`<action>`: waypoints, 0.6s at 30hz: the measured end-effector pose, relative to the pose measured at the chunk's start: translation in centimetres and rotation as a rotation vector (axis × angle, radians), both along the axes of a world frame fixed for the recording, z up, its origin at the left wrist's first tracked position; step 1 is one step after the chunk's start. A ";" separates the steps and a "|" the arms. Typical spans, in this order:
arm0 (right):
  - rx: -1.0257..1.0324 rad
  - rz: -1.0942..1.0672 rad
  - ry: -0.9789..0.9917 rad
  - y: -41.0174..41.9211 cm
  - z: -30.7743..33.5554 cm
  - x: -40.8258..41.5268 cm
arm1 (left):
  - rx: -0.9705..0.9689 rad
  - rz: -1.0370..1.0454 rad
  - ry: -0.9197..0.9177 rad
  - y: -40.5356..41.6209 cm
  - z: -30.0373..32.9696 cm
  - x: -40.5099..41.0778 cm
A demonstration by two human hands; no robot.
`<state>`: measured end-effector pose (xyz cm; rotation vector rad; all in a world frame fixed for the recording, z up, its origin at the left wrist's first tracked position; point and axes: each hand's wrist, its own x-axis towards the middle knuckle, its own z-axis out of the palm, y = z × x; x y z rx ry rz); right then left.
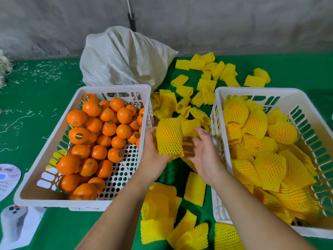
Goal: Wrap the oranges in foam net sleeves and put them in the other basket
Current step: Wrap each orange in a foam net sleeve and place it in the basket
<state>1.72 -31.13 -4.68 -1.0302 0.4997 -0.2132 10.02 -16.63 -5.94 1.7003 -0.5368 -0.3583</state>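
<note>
Between the two baskets my left hand (pixel 153 157) holds an orange wrapped in a yellow foam net sleeve (pixel 169 137). My right hand (pixel 203 154) sits just right of it, fingers curled at the sleeve's lower right edge. The white basket on the left (pixel 115 88) holds several bare oranges (pixel 108 128). Several sleeved oranges (pixel 270 166) fill the white basket on the right (pixel 252 90).
Loose yellow foam sleeves (pixel 195 188) lie on the green table between and behind the baskets, and near the front edge. A white woven sack (pixel 122 56) stands at the back. Printed cards (pixel 9 175) lie at the left front. A grey wall rises behind.
</note>
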 end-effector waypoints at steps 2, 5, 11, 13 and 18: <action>0.070 0.146 0.048 0.1 0.1 0.1 | 0.066 -0.118 -0.100 0.0 -0.1 -0.2; 0.031 0.145 0.115 1.0 -0.3 0.1 | 0.100 -0.232 -0.176 0.3 -0.3 -0.6; 0.105 0.042 0.233 0.8 0.0 -0.2 | 0.112 -0.314 -0.318 0.3 -0.2 -1.0; 0.034 0.036 0.233 1.0 0.0 -0.5 | 0.125 -0.338 -0.344 0.3 -0.1 -1.2; -0.071 -0.128 0.055 -1.1 1.6 -2.9 | 0.304 -0.390 -0.463 1.8 0.5 -0.6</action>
